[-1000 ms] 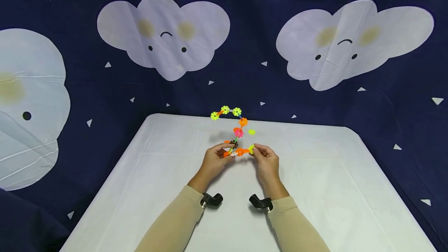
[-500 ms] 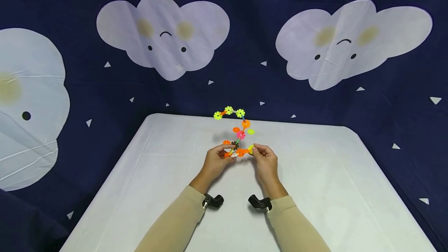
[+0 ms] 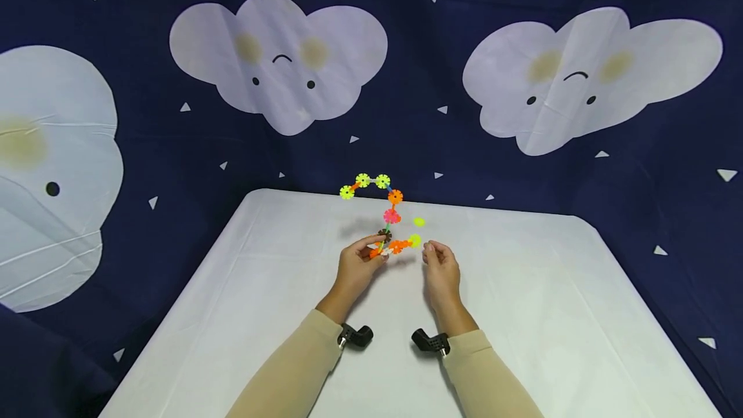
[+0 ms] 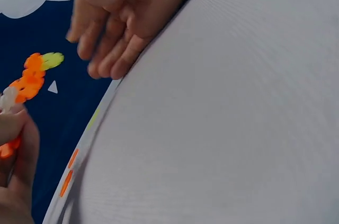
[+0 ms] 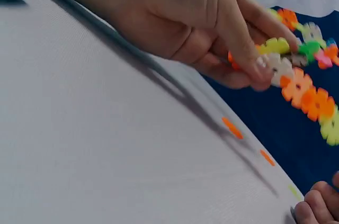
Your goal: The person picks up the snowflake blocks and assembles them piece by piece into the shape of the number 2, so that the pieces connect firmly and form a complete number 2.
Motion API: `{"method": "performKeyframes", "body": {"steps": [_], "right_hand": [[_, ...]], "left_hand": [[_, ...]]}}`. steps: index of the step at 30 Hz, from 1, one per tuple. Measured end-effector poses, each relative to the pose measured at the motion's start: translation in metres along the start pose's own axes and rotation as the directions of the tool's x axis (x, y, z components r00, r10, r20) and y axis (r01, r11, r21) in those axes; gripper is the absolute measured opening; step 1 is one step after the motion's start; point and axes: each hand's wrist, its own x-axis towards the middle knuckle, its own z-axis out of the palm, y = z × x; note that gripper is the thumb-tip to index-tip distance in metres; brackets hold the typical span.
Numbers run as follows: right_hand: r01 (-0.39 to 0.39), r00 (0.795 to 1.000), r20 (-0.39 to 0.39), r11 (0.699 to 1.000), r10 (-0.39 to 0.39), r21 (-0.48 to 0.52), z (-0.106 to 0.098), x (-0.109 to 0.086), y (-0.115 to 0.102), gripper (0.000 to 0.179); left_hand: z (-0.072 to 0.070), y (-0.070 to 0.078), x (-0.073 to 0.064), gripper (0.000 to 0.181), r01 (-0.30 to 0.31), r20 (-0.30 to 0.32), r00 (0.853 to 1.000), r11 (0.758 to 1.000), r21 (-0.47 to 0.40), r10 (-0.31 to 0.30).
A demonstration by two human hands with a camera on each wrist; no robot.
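Note:
My left hand pinches a chain of interlocking snowflake discs between thumb and fingers, close to a white disc. The chain rises from there through brown, pink and orange discs and bends left to several yellow-green ones. A short orange branch points right and ends in a yellow-green disc. Just right of that disc, apart from it, is my right hand. Its fingers are loosely bent with nothing seen between them in the left wrist view, where the right hand shows its palm side.
A loose yellow-green disc lies on the white table behind the hands. Two loose orange discs appear on the table in the right wrist view. A dark blue cloth with clouds hangs behind the table.
The right hand has let go of the yellow-green end disc and moved slightly away from it. The chain, still in the left hand, has shifted a little to the left.

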Motion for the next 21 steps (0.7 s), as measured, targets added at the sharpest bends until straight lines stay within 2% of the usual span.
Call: {"method": "performKeyframes", "body": {"steps": [2, 3, 4, 5, 6, 8, 10, 12, 15, 17, 18, 21], "right_hand": [[0.088, 0.995, 0.057, 0.981, -0.079, -0.175, 0.004, 0.001, 0.002, 0.03], [0.157, 0.985, 0.113, 0.948, -0.13, -0.276, 0.006, 0.001, 0.003, 0.032], [0.237, 0.967, 0.183, 0.899, -0.18, -0.368, 0.009, 0.001, 0.004, 0.035], [0.314, 0.942, 0.26, 0.84, -0.215, -0.443, 0.012, 0.002, 0.005, 0.04], [0.39, 0.911, 0.337, 0.765, -0.239, -0.512, 0.016, 0.002, 0.005, 0.047], [0.498, 0.855, 0.466, 0.616, -0.229, -0.611, 0.024, 0.003, 0.004, 0.061], [0.54, 0.828, 0.537, 0.49, -0.162, -0.685, 0.031, 0.004, 0.003, 0.072], [0.554, 0.817, 0.569, 0.395, -0.091, -0.733, 0.039, 0.007, 0.002, 0.075], [0.576, 0.802, 0.597, 0.309, -0.031, -0.757, 0.047, 0.014, 0.003, 0.066], [0.592, 0.789, 0.615, 0.267, 0.001, -0.76, 0.05, 0.018, 0.004, 0.06], [0.6, 0.783, 0.622, 0.252, 0.012, -0.76, 0.051, 0.019, 0.004, 0.058], [0.626, 0.763, 0.646, 0.231, 0.015, -0.745, 0.052, 0.02, 0.004, 0.054]], "left_hand": [[-0.002, 0.001, 0.001, 0.044, -0.019, -0.047, 0.999, 1.0, -0.003, 0.019], [-0.002, 0.001, 0.002, 0.045, -0.032, -0.067, 0.997, 0.999, -0.009, 0.031], [-0.002, 0.002, 0.003, 0.044, -0.041, -0.085, 0.996, 0.999, -0.012, 0.04], [-0.002, 0.002, 0.003, 0.045, -0.047, -0.101, 0.994, 0.999, -0.02, 0.045], [-0.002, 0.003, 0.004, 0.045, -0.055, -0.113, 0.992, 0.998, -0.025, 0.052], [-0.002, 0.003, 0.004, 0.045, -0.067, -0.129, 0.99, 0.997, -0.029, 0.062], [-0.001, 0.003, 0.004, 0.045, -0.069, -0.139, 0.988, 0.997, -0.037, 0.063], [0.0, 0.004, 0.004, 0.045, -0.07, -0.139, 0.988, 0.997, -0.038, 0.064], [0.001, 0.003, 0.002, 0.045, -0.057, -0.136, 0.989, 0.998, -0.034, 0.052], [0.001, 0.002, 0.001, 0.045, -0.053, -0.133, 0.99, 0.998, -0.025, 0.049], [0.001, 0.002, 0.001, 0.045, -0.052, -0.132, 0.99, 0.998, -0.019, 0.049], [0.0, 0.001, 0.001, 0.044, -0.054, -0.125, 0.991, 0.999, -0.003, 0.053]]}}
